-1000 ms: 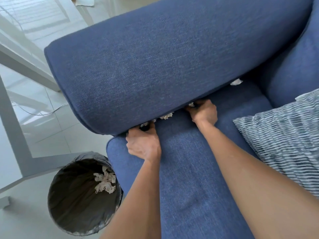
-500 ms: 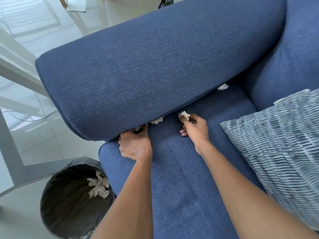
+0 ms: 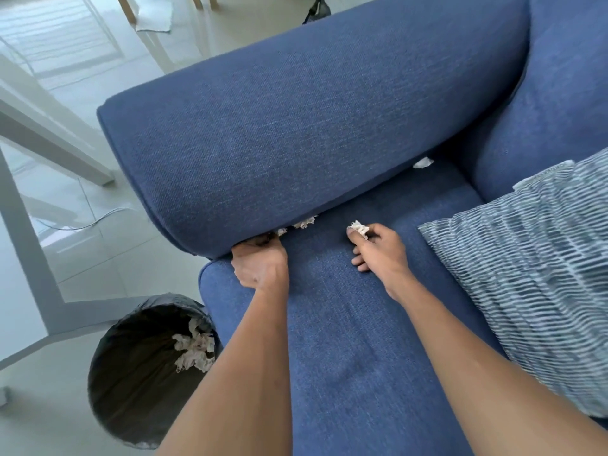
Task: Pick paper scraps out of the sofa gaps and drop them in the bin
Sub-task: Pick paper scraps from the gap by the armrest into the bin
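Since a second ago the right hand has come back out of the gap and is now sitting on the seat cushion, pinching a crumpled paper scrap between thumb and fingertips, clear of the armrest. The left hand is still curling its fingers into the gap where the armrest is meeting the seat; whether it is gripping anything in there I cannot tell, as the fingertips are hidden. More scraps are peeking out of the gap between the two hands, and another white scrap is lying farther along the gap near the back corner. The bin, lined with a black bag, is standing on the floor just beside the sofa front, already holding crumpled paper. A striped pillow is resting on the seat at right.
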Tool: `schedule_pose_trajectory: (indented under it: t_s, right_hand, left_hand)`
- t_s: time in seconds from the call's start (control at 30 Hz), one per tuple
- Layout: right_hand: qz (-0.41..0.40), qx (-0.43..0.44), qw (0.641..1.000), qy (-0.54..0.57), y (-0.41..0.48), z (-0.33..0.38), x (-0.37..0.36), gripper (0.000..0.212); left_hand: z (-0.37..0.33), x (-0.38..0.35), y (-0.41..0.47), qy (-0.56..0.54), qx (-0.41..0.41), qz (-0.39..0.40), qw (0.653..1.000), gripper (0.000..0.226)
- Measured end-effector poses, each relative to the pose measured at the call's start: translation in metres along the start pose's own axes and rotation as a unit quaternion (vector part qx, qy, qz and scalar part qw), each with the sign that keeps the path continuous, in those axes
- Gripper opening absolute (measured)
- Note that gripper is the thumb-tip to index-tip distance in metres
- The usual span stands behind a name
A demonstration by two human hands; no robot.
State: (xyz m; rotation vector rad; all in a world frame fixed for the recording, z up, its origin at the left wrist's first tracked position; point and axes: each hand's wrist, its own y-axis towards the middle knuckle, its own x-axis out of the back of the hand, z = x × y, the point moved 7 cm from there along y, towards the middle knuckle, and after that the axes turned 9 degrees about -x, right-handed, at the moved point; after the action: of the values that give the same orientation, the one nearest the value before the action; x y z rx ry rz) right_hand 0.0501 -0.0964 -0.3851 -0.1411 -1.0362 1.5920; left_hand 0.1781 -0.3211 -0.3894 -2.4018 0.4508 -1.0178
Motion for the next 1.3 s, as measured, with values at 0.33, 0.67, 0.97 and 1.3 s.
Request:
schedule_pose_trajectory:
  t_s: [0.33, 0.67, 0.97, 1.3]
  right_hand:
    - [-0.062, 0.040, 0.996, -0.043, -0.040, -0.017, 0.008, 0.020]
    - [-0.083, 0.174, 0.962, -0.196, -0.134, -0.011, -0.031, 0.013]
    - [-0.009, 0.246, 0.933, -0.263, -0.217, -0.026, -0.175, 0.017]
    - [0.052, 0.251, 0.900, -0.353, -0.264, -0.088, -0.294, 0.024]
  left_hand:
    - [0.010, 0.020, -0.003, -0.045, -0.114, 0.110, 0.986, 0.017]
    - [0.058, 0.133, -0.009, -0.043, -0.145, 0.082, 0.985, 0.017]
    - [0.154, 0.274, 0.049, -0.005, -0.137, 0.040, 0.990, 0.013]
    - [0.258, 0.352, 0.093, 0.045, -0.107, 0.053, 0.992, 0.012]
